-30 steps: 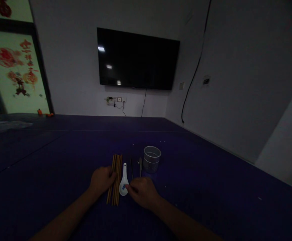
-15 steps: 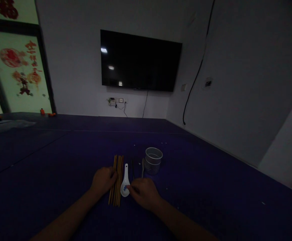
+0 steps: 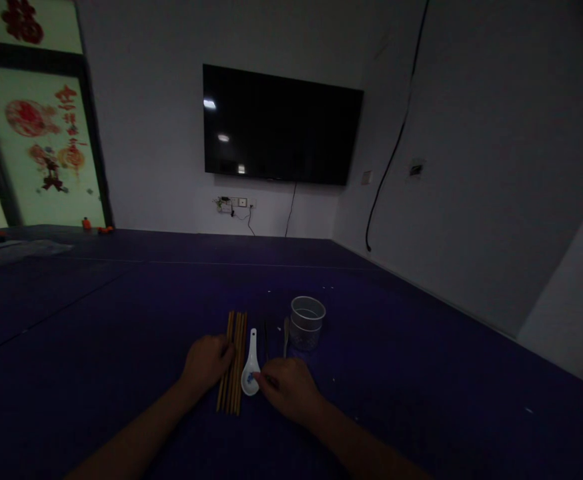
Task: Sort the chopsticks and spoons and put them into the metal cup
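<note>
Several wooden chopsticks [image 3: 240, 360] lie side by side on the dark purple surface. My left hand [image 3: 206, 365] rests at their left side, its fingers closed around the outermost ones. Just right of them is a white soup spoon [image 3: 250, 365] with a blue pattern in its bowl. My right hand [image 3: 290, 388] is closed beside this spoon, thumb tip at the bowl's edge; whatever its curled fingers hold is hidden. From behind that hand reach a thin dark utensil [image 3: 266, 337] and a metal utensil [image 3: 286, 333]. A grey metal cup [image 3: 307, 327] with perforated lower sides stands beside them.
Small white specks dot the purple surface [image 3: 171, 300]. A plastic sheet [image 3: 21, 253] and orange items [image 3: 87, 224] lie at the far left. A black cable [image 3: 396, 143] hangs down the right wall, and a television [image 3: 281, 127] is mounted on the far wall.
The view has shifted slightly, so everything appears a little lower. Both hands keep nearly the same places at the chopsticks and the soup spoon.
</note>
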The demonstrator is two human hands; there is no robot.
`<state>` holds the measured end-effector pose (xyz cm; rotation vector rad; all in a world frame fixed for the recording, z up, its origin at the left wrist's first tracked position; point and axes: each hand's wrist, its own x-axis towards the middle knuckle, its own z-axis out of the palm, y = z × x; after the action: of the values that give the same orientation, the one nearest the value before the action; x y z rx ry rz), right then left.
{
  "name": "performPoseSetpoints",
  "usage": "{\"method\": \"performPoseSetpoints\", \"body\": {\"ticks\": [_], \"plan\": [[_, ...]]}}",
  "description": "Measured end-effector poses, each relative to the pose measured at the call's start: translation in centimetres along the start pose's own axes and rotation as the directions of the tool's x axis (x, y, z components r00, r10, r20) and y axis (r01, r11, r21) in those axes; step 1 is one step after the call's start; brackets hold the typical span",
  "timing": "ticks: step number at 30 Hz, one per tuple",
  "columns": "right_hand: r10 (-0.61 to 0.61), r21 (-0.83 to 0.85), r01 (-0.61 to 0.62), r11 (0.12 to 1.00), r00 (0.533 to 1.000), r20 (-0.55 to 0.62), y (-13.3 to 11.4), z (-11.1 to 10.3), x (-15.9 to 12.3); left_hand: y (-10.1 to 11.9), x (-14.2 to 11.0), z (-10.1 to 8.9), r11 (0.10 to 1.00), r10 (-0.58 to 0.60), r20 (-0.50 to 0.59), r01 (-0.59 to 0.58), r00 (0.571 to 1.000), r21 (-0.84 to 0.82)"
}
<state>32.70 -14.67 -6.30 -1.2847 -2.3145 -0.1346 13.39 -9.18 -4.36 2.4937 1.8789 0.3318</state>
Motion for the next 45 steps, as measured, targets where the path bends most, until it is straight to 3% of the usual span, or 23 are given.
{"method": "performPoseSetpoints", "body": {"ticks": [11,23,35,45], "plan": [[-0.009,-0.027,0.010,1.000,1.000,0.014,-0.3,-0.4,0.0,0.0,0.0,0.0,1.000,0.025,-0.012,-0.025,1.000,-0.006],[0.031,-0.029,-0.028,0.999,0.993,0.115,-0.7,-1.2,0.2,0.0,-0.2,0.0,1.000,0.022,-0.021,-0.022,1.000,0.003],[0.020,0.009,-0.022,1.000,0.994,0.109,-0.6,-1.1,0.1,0.0,-0.2,-0.2,1.000,0.029,-0.022,-0.029,0.999,-0.007],[0.030,0.058,-0.044,0.997,0.975,0.219,-1.0,-1.7,0.3,0.0,-0.1,-0.3,0.999,0.031,-0.009,-0.031,0.999,0.009]]}}
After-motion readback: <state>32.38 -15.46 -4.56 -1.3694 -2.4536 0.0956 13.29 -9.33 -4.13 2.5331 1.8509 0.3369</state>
